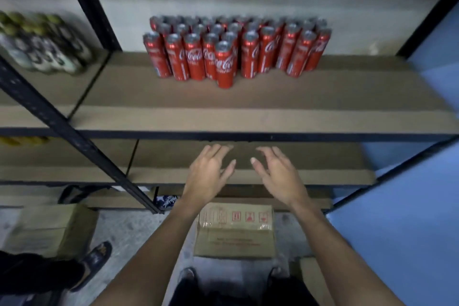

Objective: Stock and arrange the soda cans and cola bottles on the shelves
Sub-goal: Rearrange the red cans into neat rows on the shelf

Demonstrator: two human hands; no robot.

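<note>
Cans: slim red Coca-Cola cans [237, 51] with silver tops stand upright in tight rows at the back of the upper shelf, touching one another; one can [224, 64] stands forward of the front row.
Upper shelf: flat brown fibreboard panel [248, 112] with a matte surface, edged in front by a dark metal rail.
Frame: black slotted steel upright [64, 126] crosses the view diagonally on the left.
Left hand: left hand [208, 176] is empty, fingers spread and slightly curled, hovering in front of the lower shelf [323, 171].
Right hand: right hand [278, 176] is also empty and spread, near the left one but not touching it.
Cartons: taped corrugated cardboard box [236, 231] with red handling symbols sits on the floor below the hands; its printed text is too blurred to read. A second box [52, 228] lies to the left.
Hard to make out: shrink-wrapped bottles [42, 42] on the neighbouring bay are smeared by motion, so their labels are unreadable.
Cut off: dark slipper [95, 258] of another person enters at lower left; the leg above it is cropped.
Right side: smooth blue panel [397, 231] fills the edge.
</note>
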